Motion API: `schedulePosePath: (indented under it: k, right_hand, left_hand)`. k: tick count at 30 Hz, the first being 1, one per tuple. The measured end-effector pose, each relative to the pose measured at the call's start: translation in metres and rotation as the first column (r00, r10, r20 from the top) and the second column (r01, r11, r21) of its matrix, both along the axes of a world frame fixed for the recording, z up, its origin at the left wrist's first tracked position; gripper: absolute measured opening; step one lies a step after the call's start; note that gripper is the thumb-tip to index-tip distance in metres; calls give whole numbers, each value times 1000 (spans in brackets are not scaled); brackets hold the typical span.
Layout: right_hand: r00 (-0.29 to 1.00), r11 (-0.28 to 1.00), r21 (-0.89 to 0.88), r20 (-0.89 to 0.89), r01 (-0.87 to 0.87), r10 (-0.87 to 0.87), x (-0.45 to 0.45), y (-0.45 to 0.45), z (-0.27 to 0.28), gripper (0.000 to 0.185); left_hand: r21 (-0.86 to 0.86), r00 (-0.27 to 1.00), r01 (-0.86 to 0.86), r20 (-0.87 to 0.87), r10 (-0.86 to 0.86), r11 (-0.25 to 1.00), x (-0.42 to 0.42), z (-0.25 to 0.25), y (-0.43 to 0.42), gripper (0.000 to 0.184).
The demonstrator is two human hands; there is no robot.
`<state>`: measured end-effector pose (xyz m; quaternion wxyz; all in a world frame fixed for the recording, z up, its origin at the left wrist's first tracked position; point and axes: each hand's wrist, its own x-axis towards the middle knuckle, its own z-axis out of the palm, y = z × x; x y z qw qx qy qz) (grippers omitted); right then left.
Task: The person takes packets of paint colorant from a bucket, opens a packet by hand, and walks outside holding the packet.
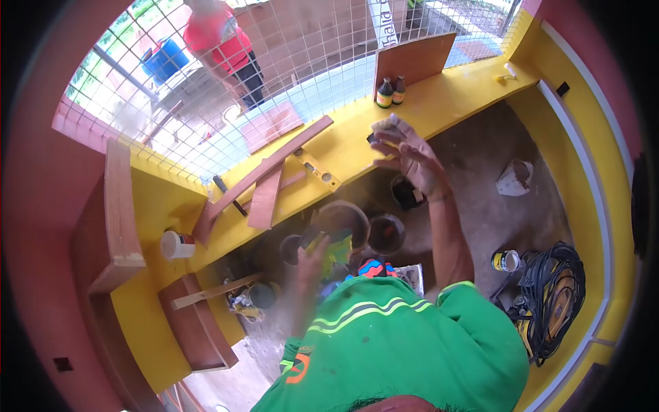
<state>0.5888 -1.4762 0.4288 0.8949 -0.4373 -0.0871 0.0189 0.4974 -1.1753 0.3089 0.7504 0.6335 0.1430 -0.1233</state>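
My right hand [417,165] is raised in front of the yellow ledge [473,89], its fingers curved and partly apart. At its fingertips is a small tan and dark piece [384,129], which seems to be held; I cannot make out its kind. My left hand [310,264] is lower, close to my body and smeared by motion. It appears to grip a green and yellow thing [338,248], too blurred to name. Round containers, among them a brown bucket [386,233], stand on the floor beyond it.
On the ledge are wooden boards [268,196], a yellow spirit level [317,169], a hammer [230,196] and two dark bottles [384,93]. Coiled black cable [552,302], a small can [506,260] and a white bucket [515,178] are at right. A person [223,48] stands beyond the mesh.
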Motion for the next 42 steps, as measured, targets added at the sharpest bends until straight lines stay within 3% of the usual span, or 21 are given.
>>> schedulePosePath:
  k: [2,5,6,9,12,13,14,16,17,18,19,20,23,24,27,29,31,34,36,38,42]
  right_hand:
    - [998,956,-289,19,57,-54,17,-11,24,84]
    - [995,511,-860,54,3,84,37,-9,60,76]
    - [956,252,-960,-44,-120,289,46,0,54,67]
    - [927,121,-991,-12,-62,375,49,24,47,61]
    - [983,453,-886,-15,-99,185,33,22,-13,55]
    - [967,617,-744,-207,-256,151,14,27,-34,53]
    - [954,592,-753,-281,-288,106,0,31,-74,51]
    - [915,710,-641,-402,-291,12,-55,52,-126,51]
    - [920,712,-656,-391,-250,-37,-79,56,-187,51]
    - [847,838,-425,-526,-342,78,-98,64,-205,58]
    - [828,903,-314,-555,-292,75,-119,78,-210,68]
    - [865,848,-430,-498,-311,65,-128,90,-213,74]
    - [957,844,-492,-278,-212,79,-122,131,-187,101]
    - [945,862,-427,-288,-272,155,-114,138,-172,107]
    - [934,822,-460,-274,-335,227,-91,144,-169,105]
    - [962,851,-460,-215,-252,169,-84,149,-166,102]
    - [971,861,-461,-197,-216,138,-79,149,-167,101]
    - [971,807,-546,-194,-227,142,-77,145,-168,99]
    - [983,768,-614,-127,-183,133,-69,144,-166,99]
    - [982,829,-530,-146,-181,121,-71,144,-145,98]
    - [997,855,-514,-58,-71,48,-60,153,-135,94]
  left_hand:
    - [15,999,-9,32,8,1000,-2,-3,3,25]
    - [46,999,-12,42,10,999,-15,-10,6,24]
    - [56,1000,6,9,-6,998,-16,-8,8,24]
    - [110,1000,18,-5,-17,994,-16,-21,15,35]
    - [89,999,-40,5,40,995,-24,-31,19,41]
    - [72,998,-61,7,60,996,-27,-32,21,41]
    - [160,998,-31,57,23,987,-31,-37,25,42]
    - [311,989,-8,144,-39,950,-41,-63,41,45]
    - [373,981,-11,185,-63,928,-44,-78,49,47]
    - [409,973,-24,219,-73,912,-48,-101,58,49]
    - [438,973,-45,224,-61,898,-47,-108,58,46]
    - [467,973,-65,228,-48,882,-46,-116,58,42]
    - [496,973,-127,231,10,859,-37,-108,48,20]
    - [493,976,-140,214,35,859,-32,-101,43,15]
    - [436,980,-193,42,194,879,-9,-37,19,13]
    - [357,967,-252,134,218,899,0,-48,23,15]
    - [144,951,-255,216,221,956,3,5,8,16]
    - [215,993,-105,73,91,971,-1,27,8,26]
    - [151,987,-143,88,131,978,-3,30,3,29]
    - [139,991,-136,-1,137,981,-3,54,-1,36]
    - [138,982,-123,161,100,983,-5,27,4,37]
